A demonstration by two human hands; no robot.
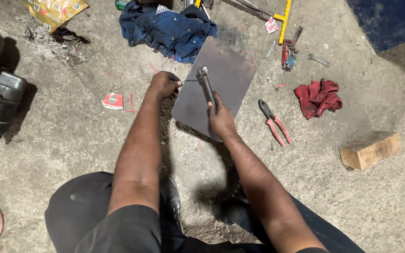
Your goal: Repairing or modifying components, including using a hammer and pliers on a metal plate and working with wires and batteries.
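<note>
A flat dark grey steel plate (230, 79) with rounded corners is laid on the rough concrete floor (71, 136), its far edge touching a crumpled blue cloth (167, 28). Bare floor is left to the plate's left, while red-handled pliers (273, 122) lie just beside its right edge. A small metal hammer with a rounded head (204, 79) is gripped by the right hand (220, 117), fist closed round the handle, head raised over the plate's upper left. A thin wire piece (191, 80) is pinched in the left hand (164, 84), held at the plate's left edge, both forearms extended forward
</note>
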